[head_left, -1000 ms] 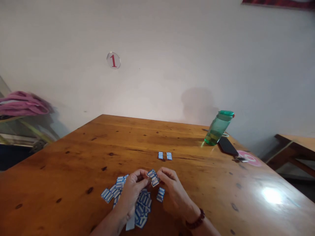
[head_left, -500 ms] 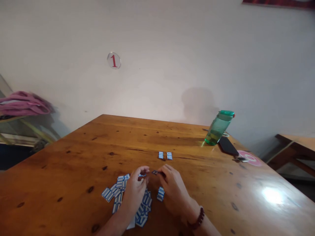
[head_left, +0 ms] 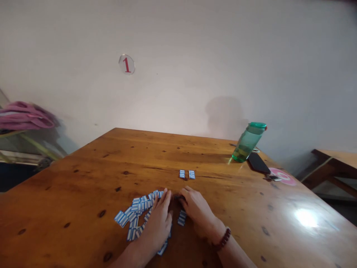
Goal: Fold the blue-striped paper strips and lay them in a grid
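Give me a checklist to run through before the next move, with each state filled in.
1. Left hand at the heap of blue-and-white pieces: ok, lying over part of it.
2. Heap squared up: not ok; pieces overlap at differing angles.
3. Right hand gripping a piece: cannot tell; its fingertips are in shadow.
4. Two far pieces apart from each other: ok, a gap shows.
5. Green bottle away from both hands: ok, near the table's far right.

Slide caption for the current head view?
Left hand over piled blue-white cards, right hand alongside, green bottle farther back on wooden table.
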`<state>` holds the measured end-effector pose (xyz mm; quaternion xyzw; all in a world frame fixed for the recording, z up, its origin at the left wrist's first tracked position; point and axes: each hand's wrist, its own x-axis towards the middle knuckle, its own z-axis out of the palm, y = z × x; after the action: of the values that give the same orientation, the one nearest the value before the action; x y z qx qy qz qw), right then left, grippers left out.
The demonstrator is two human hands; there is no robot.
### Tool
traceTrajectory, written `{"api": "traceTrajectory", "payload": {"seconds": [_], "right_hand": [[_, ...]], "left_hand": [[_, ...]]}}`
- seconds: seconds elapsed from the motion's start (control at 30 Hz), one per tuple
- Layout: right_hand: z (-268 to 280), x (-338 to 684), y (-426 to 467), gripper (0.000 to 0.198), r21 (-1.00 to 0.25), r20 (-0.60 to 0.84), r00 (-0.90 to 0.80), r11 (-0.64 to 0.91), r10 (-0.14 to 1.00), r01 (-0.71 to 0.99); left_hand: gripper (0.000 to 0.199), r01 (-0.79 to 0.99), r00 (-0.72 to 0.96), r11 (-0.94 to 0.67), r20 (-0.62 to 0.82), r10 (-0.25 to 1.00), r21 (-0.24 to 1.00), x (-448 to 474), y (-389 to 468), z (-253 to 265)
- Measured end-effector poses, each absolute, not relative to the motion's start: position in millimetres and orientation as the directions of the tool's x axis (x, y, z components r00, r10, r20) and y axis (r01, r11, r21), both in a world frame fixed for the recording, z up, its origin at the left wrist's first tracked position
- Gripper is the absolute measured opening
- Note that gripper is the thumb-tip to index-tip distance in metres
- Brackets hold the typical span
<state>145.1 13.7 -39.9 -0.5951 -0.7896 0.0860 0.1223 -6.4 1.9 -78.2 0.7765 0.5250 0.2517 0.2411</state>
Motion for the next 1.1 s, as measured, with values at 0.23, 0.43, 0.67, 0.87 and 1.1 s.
{"api": "traceTrajectory", "payload": {"seconds": [0.23,0.43,0.67,0.87,1.1], "right_hand": [[-41.6,145.0,15.0,0.016,-0.300,0.102,-0.282,0.300,0.954,0.906],[-42.4,145.1,14.9,0.017,-0.311,0.084,-0.279,0.291,0.957,0.905],[-37.7,140.6,13.4,0.014,-0.757,0.186,-0.184,0.261,0.965,0.599],[-30.8,129.3,7.8,0.023,-0.995,0.024,-0.185,0.041,0.982,0.090],[-26.8,128.9,5.0,0.030,-0.999,-0.034,-0.160,-0.035,0.986,-0.002]], "left_hand": [[0.057,0.684,0.337,-0.328,0.116,0.934,0.652,-5.5,-0.1,-77.5],[0.055,0.611,0.316,-0.327,0.157,0.936,0.721,-5.7,0.1,-84.4],[0.029,0.263,0.106,-0.229,0.208,0.972,0.937,-7.7,5.9,-58.1],[0.013,-0.014,0.183,-0.047,0.049,0.982,0.999,-8.2,7.8,-42.8],[0.012,-0.145,0.149,0.124,-0.103,0.984,0.982,-8.7,6.3,-37.7]]}}
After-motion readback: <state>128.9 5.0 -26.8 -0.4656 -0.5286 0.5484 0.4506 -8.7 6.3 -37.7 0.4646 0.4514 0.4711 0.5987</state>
